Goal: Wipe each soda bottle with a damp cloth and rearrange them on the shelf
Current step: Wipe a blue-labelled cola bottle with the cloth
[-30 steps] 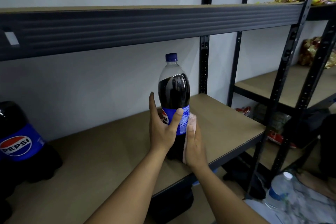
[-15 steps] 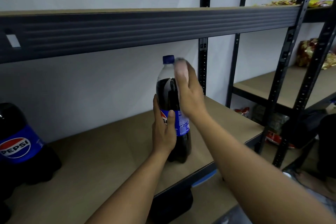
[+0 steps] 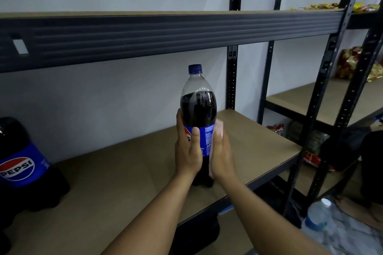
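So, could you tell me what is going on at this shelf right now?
A person is wiping a Pepsi bottle that stands upright on the brown shelf. The left hand grips its labelled middle, while the right hand presses a pale cloth flat against its right side. A second bottle stands at the shelf's far left.

Soda bottles, dark cola, blue label: two are counted, the centre bottle (image 3: 198, 109) and the left bottle (image 3: 18, 163). Cloth (image 3: 219, 130), pale: one is counted. Hands: two are listed, the left hand (image 3: 187, 151) and the right hand (image 3: 222, 155). Water bottle (image 3: 319, 213), clear, blue label: one is recorded. Snack packets (image 3: 350, 62): several; an exact number cannot be told.
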A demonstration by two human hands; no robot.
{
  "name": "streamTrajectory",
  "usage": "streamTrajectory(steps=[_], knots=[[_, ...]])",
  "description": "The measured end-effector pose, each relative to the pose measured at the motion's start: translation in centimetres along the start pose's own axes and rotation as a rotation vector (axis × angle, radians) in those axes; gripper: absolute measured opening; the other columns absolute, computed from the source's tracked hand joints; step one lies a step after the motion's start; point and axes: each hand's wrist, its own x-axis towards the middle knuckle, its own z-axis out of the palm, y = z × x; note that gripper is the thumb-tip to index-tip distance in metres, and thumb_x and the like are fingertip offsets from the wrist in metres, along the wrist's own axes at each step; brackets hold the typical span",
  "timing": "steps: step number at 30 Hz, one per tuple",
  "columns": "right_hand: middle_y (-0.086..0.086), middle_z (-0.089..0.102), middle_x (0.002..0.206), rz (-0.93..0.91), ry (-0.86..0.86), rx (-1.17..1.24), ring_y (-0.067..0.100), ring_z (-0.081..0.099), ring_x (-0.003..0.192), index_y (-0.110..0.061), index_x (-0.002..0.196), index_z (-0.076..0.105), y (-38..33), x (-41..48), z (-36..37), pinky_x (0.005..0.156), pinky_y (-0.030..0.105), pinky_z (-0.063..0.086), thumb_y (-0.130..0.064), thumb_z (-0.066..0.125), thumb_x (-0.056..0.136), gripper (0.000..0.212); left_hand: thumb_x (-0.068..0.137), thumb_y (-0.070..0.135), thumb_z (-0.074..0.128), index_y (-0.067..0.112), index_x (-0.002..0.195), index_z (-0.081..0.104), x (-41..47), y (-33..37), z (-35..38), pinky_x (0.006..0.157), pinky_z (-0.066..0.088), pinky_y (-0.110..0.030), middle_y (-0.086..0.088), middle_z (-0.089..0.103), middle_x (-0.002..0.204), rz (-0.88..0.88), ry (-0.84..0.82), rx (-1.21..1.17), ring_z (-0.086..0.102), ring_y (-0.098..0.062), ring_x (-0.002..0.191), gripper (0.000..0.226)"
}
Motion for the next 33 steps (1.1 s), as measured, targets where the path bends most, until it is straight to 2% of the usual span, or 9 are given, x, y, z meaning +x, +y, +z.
streamTrajectory(steps=[2, 7, 11, 13, 17, 22, 25, 29, 33], knots=[[-0.015, 0.061, 0.141, -0.06, 0.015, -0.007, -0.001, 0.056, 0.13, -0.042, 0.15, 0.048, -3.8, 2.8, 0.1, 0.116, 0.044, 0.045, -0.07, 0.028, 0.106, 0.056, 0.096, 0.075, 0.03, 0.039, 0.165, 0.015, 0.0, -0.5, 0.1, 0.091, 0.057, -0.027, 0.026, 0.054, 0.147, -0.017, -0.002, -0.026, 0.063, 0.002, 0.12, 0.079], [-0.004, 0.041, 0.163, -0.371, -0.053, -0.147, 0.001, 0.042, 0.137, -0.037, 0.165, 0.025, -10.6, 8.1, -0.1, 0.107, 0.02, 0.039, -0.056, 0.045, 0.106, 0.065, 0.096, 0.071, 0.034, 0.039, 0.164, 0.016, -0.3, -0.2, 0.1, 0.103, 0.053, -0.026, 0.025, 0.049, 0.15, -0.066, 0.008, -0.067, 0.055, 0.004, 0.13, 0.077], [-0.019, 0.034, 0.164, -0.375, -0.027, -0.145, -0.014, 0.031, 0.145, -0.029, 0.165, 0.026, -5.7, 6.4, 0.1, 0.118, 0.015, 0.031, -0.044, 0.043, 0.11, 0.06, 0.092, 0.083, 0.032, 0.033, 0.163, 0.016, -0.2, 0.4, -0.1, 0.09, 0.046, -0.005, 0.055, 0.042, 0.136, -0.022, -0.013, -0.082, 0.051, 0.022, 0.121, 0.089], [-0.029, 0.024, 0.166, -0.313, 0.002, -0.186, -0.011, 0.023, 0.152, -0.028, 0.167, 0.024, -1.8, 4.0, 0.3, 0.124, 0.018, 0.026, -0.039, 0.04, 0.114, 0.056, 0.098, 0.069, 0.031, 0.025, 0.165, 0.017, -0.2, 0.5, 0.0, 0.087, 0.041, 0.0, 0.06, 0.038, 0.133, -0.002, -0.005, -0.063, 0.049, 0.027, 0.117, 0.082], [-0.045, 0.03, 0.157, -0.046, -0.02, -0.095, -0.016, 0.029, 0.146, -0.067, 0.152, 0.02, 2.0, -0.6, 0.2, 0.125, 0.026, 0.029, -0.075, 0.019, 0.103, 0.05, 0.096, 0.061, 0.024, 0.025, 0.165, 0.017, 0.0, 0.3, 0.2, 0.088, 0.037, 0.001, 0.065, 0.032, 0.131, 0.001, 0.011, -0.049, 0.045, 0.031, 0.116, 0.079], [-0.018, 0.042, 0.163, 0.037, 0.043, -0.088, 0.001, 0.039, 0.149, -0.05, 0.161, 0.029, 4.7, -1.9, -0.1, 0.124, 0.046, 0.035, -0.081, 0.021, 0.099, 0.07, 0.095, 0.065, 0.029, 0.031, 0.164, 0.014, -0.2, 0.2, 0.4, 0.093, 0.043, -0.005, 0.058, 0.035, 0.138, -0.002, -0.005, -0.046, 0.049, 0.023, 0.122, 0.078], [-0.018, 0.044, 0.162, 0.071, 0.041, -0.082, 0.002, 0.041, 0.148, -0.051, 0.16, 0.031, 4.6, -1.9, -0.1, 0.124, 0.045, 0.036, -0.082, 0.022, 0.098, 0.07, 0.091, 0.073, 0.039, 0.051, 0.157, 0.011, -0.3, 0.1, -0.2, 0.094, 0.053, -0.017, 0.024, 0.047, 0.15, -0.051, -0.034, -0.048, 0.058, 0.007, 0.124, 0.075], [-0.018, 0.038, 0.166, 0.02, 0.052, -0.088, -0.002, 0.034, 0.151, -0.043, 0.163, 0.03, 4.9, -1.9, 0.0, 0.127, 0.042, 0.031, -0.086, 0.02, 0.095, 0.081, 0.086, 0.07, 0.058, 0.037, 0.164, 0.015, 0.5, -0.1, -0.9, 0.097, 0.053, -0.02, 0.032, 0.053, 0.139, -0.023, -0.037, -0.018, 0.06, 0.006, 0.121, 0.095], [-0.014, 0.04, 0.165, -0.027, 0.05, -0.054, 0.006, 0.037, 0.152, -0.047, 0.162, 0.028, 5.4, -1.7, 0.2, 0.124, 0.049, 0.035, -0.079, 0.027, 0.101, 0.07, 0.093, 0.07, 0.056, 0.04, 0.159, 0.024, 0.9, 0.5, -0.9, 0.106, 0.046, -0.019, 0.016, 0.047, 0.155, 0.041, -0.075, -0.086, 0.052, -0.003, 0.137, 0.079]])
